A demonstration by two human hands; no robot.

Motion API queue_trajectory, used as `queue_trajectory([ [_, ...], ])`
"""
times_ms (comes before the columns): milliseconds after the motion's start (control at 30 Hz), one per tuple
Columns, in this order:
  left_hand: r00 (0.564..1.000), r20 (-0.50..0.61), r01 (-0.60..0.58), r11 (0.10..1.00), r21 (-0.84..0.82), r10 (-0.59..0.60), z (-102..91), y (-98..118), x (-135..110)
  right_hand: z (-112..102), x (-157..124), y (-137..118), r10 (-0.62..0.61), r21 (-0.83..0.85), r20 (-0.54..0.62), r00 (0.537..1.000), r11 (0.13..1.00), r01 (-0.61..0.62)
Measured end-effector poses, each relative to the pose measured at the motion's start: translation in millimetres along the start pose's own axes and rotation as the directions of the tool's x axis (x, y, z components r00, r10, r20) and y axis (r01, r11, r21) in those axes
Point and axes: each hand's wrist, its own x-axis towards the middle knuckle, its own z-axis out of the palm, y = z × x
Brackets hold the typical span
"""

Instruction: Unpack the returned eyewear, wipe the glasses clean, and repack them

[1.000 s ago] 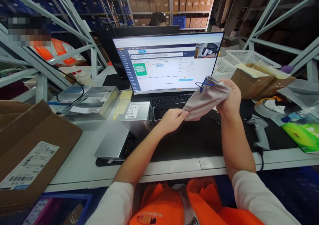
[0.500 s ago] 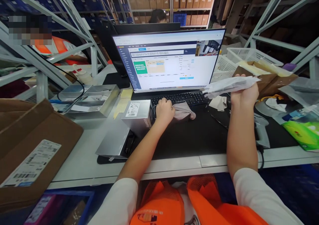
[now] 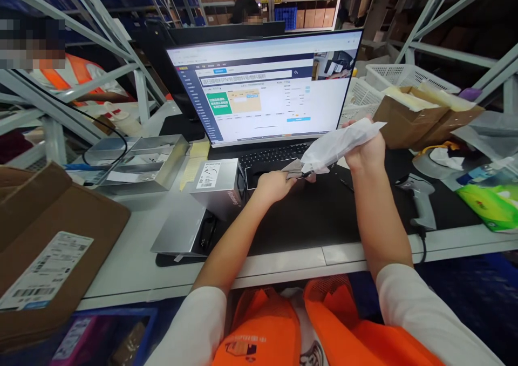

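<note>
My left hand [image 3: 275,187] is closed in front of the keyboard, pinching a greyish cloth-like wrap [image 3: 292,167] with a dark thin part showing at its edge; the item's kind is unclear. In my right hand [image 3: 368,149] is a crumpled white translucent bag [image 3: 342,142], held over the keyboard's right end, its left end meeting the greyish wrap. Beside my left forearm stands a silver box [image 3: 218,185] with a white label. A dark open case or tray [image 3: 257,173] lies just behind my left hand, partly hidden.
A monitor [image 3: 259,107] stands behind the keyboard [image 3: 271,154]. A handheld scanner [image 3: 421,201], tape roll [image 3: 439,161] and green tissue pack [image 3: 488,207] lie right. Left are an open silver tray [image 3: 172,169], a flat silver box [image 3: 178,231] and a cardboard box [image 3: 97,204]. A co-worker [image 3: 76,74] sits far left.
My right hand has moved left and slightly down with the white bag, bringing it to my left hand. My left hand has shifted slightly right and down and now pinches the greyish wrap.
</note>
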Motion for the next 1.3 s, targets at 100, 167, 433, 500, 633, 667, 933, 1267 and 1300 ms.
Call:
queue_trajectory([
  [100,0.997,-0.024,0.07,0.998,-0.004,-0.07,0.9,-3.0,5.4,9.5,-4.7,1.7,0.018,0.1,-0.121,0.992,0.995,-0.006],
  [167,0.99,-0.084,0.11,0.994,-0.006,-0.111,0.5,-1.7,5.9,10.2,-5.3,2.9,0.022,0.109,-0.129,0.991,0.994,-0.008],
  [433,0.996,-0.084,0.027,0.995,-0.097,-0.035,1.7,-9.8,8.2,4.9,-3.3,6.5,0.08,0.202,-0.234,0.969,0.979,-0.032],
  [500,0.997,-0.072,0.026,0.993,-0.118,-0.035,0.8,-11.3,7.7,8.6,-5.0,7.1,0.12,0.239,-0.243,0.962,0.969,-0.06],
  [633,0.974,-0.215,0.036,0.98,-0.195,-0.078,-7.7,-5.9,0.2,16.0,-11.0,4.9,0.147,0.29,-0.241,0.959,0.954,-0.073],
  [667,0.947,-0.309,0.004,0.965,-0.264,-0.088,-10.0,-3.6,-2.5,17.4,-12.9,3.2,0.147,0.305,-0.247,0.958,0.95,-0.067],
  [933,0.925,-0.374,-0.36,0.457,-0.813,0.064,-9.5,4.9,-14.0,39.4,-30.4,-17.1,0.321,0.478,-0.135,0.937,0.85,-0.222],
  [1267,0.995,0.028,0.041,-0.137,-0.99,0.096,-14.6,18.1,-15.3,57.1,-32.0,-1.3,0.347,0.53,-0.2,0.916,0.825,-0.197],
  [1300,0.99,0.057,0.078,-0.164,-0.983,0.128,-16.2,18.4,-16.0,56.2,-31.1,1.4,0.343,0.514,-0.22,0.913,0.836,-0.19],
])
